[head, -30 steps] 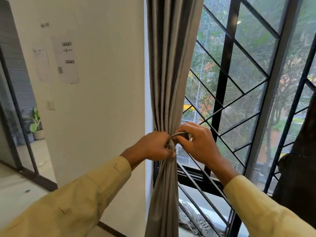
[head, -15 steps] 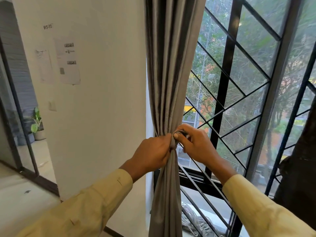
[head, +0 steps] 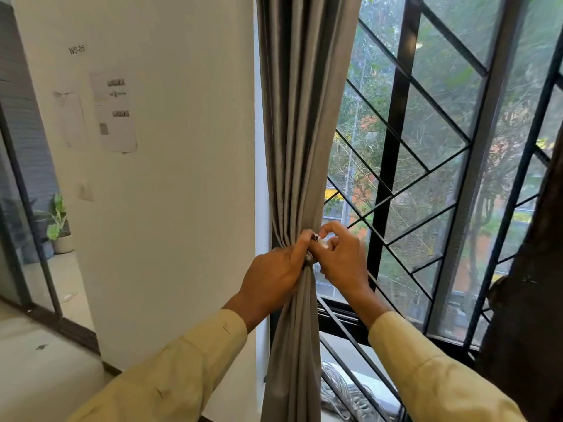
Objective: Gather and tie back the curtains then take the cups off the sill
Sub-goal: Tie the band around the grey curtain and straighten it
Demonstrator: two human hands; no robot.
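A grey curtain point(head: 300, 132) hangs gathered into a tight bunch at the window's left edge. My left hand point(head: 275, 274) grips the bunch from the left at waist height. My right hand point(head: 341, 257) pinches the end of a thin grey tie-back point(head: 320, 240) wrapped round the bunch, right beside my left thumb. Most of the tie-back is hidden under my fingers. No cups and no sill top are in view.
A black window grille point(head: 393, 166) with diagonal bars fills the right side. A dark curtain point(head: 530, 300) hangs at the far right. A white wall point(head: 182, 178) with taped papers stands left, a potted plant point(head: 59, 226) beyond it. Coiled cable point(head: 344, 394) lies below.
My right hand has lifted its fingers and drawn the tie-back's end up and over the bunch. My left hand has kept its grip on the curtain.
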